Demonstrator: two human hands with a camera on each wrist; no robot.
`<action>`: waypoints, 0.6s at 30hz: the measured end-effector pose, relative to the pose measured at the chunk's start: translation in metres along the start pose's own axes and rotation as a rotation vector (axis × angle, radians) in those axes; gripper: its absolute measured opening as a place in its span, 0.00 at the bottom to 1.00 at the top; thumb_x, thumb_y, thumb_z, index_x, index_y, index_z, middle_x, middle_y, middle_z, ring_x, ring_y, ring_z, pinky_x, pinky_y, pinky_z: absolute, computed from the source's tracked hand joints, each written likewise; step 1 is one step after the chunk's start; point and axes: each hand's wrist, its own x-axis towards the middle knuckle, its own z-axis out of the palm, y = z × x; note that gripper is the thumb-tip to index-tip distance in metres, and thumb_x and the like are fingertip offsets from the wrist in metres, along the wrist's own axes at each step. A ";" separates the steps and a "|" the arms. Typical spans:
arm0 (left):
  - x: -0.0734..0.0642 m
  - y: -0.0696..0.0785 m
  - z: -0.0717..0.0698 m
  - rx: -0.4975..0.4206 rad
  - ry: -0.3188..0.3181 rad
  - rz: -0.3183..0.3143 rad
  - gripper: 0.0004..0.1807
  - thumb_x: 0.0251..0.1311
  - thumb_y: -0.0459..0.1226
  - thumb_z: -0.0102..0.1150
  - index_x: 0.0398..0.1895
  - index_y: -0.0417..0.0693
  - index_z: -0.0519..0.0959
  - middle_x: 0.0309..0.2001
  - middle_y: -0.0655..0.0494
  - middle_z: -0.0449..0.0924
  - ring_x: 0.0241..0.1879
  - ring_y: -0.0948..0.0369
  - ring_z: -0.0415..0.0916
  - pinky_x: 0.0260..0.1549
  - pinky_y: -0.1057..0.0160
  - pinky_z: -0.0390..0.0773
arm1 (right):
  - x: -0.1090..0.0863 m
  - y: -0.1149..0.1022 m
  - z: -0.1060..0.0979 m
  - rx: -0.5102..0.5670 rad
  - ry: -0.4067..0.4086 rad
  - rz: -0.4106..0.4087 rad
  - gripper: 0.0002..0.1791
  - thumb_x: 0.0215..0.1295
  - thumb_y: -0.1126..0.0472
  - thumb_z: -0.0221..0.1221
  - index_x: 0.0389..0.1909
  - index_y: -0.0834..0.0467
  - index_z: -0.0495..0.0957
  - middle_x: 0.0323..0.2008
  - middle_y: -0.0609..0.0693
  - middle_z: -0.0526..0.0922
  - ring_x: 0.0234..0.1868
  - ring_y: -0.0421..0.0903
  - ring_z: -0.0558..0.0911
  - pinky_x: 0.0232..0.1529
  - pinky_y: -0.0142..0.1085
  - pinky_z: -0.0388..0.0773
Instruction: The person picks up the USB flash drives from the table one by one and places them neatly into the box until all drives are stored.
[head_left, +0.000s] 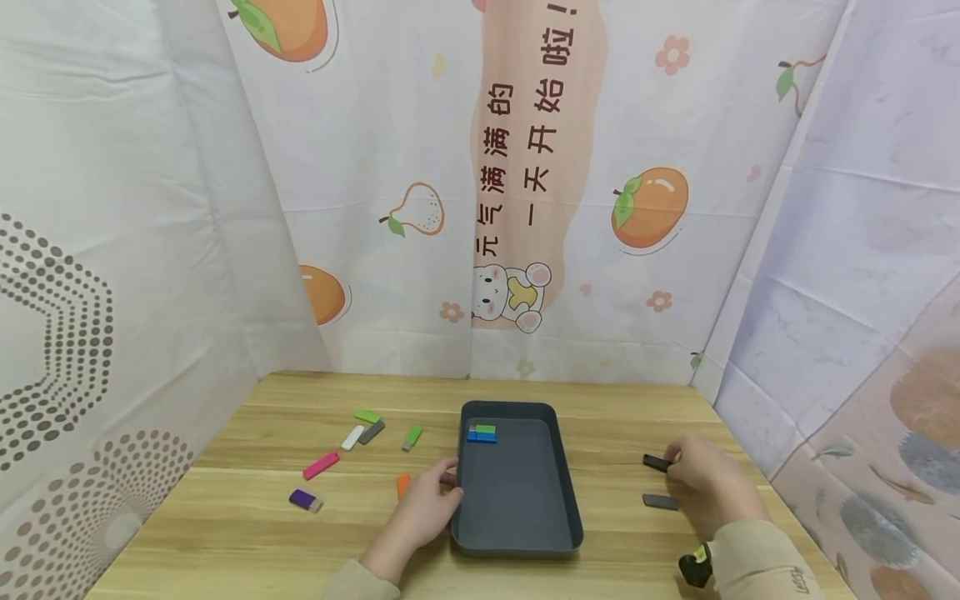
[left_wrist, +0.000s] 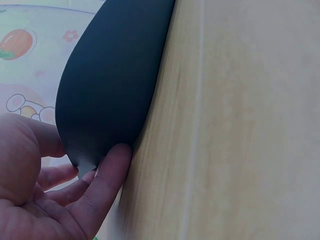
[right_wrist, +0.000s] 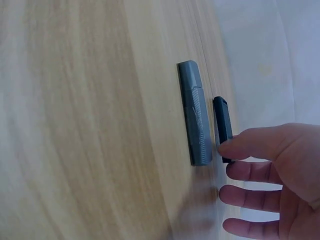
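A dark grey tray [head_left: 517, 492] stands mid-table with a green USB stick [head_left: 485, 429] and a blue USB stick [head_left: 482, 437] side by side at its far left. My left hand [head_left: 429, 504] grips the tray's left wall, the thumb at the rim and fingertips against the outside in the left wrist view. At the right of the table, my right hand [head_left: 701, 467] pinches one end of a black USB stick [right_wrist: 223, 120] between thumb and index finger, its other fingers spread apart. A grey USB stick [right_wrist: 195, 115] lies just beside it on the wood.
Left of the tray lie several USB sticks: pink [head_left: 321, 466], purple [head_left: 305, 500], white [head_left: 352, 437], grey [head_left: 371, 432], two green ones, and an orange one [head_left: 403, 486] partly behind my left hand. A black item with yellow [head_left: 696, 567] sits at the right cuff. Printed curtains [head_left: 390, 292] enclose the table.
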 end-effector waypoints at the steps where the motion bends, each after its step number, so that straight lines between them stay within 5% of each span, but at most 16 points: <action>1: 0.000 0.000 0.000 0.001 0.000 0.000 0.26 0.69 0.33 0.58 0.69 0.35 0.70 0.52 0.41 0.81 0.47 0.51 0.81 0.43 0.49 0.83 | 0.000 0.000 0.000 -0.001 0.001 0.001 0.08 0.54 0.65 0.62 0.36 0.55 0.82 0.30 0.47 0.79 0.33 0.49 0.76 0.35 0.48 0.73; 18: 0.000 0.000 0.000 -0.008 0.011 0.012 0.26 0.69 0.33 0.58 0.69 0.35 0.70 0.52 0.42 0.81 0.45 0.54 0.81 0.39 0.54 0.84 | 0.005 -0.002 0.002 -0.030 0.053 -0.046 0.08 0.56 0.59 0.65 0.37 0.54 0.83 0.33 0.48 0.80 0.34 0.48 0.77 0.35 0.48 0.75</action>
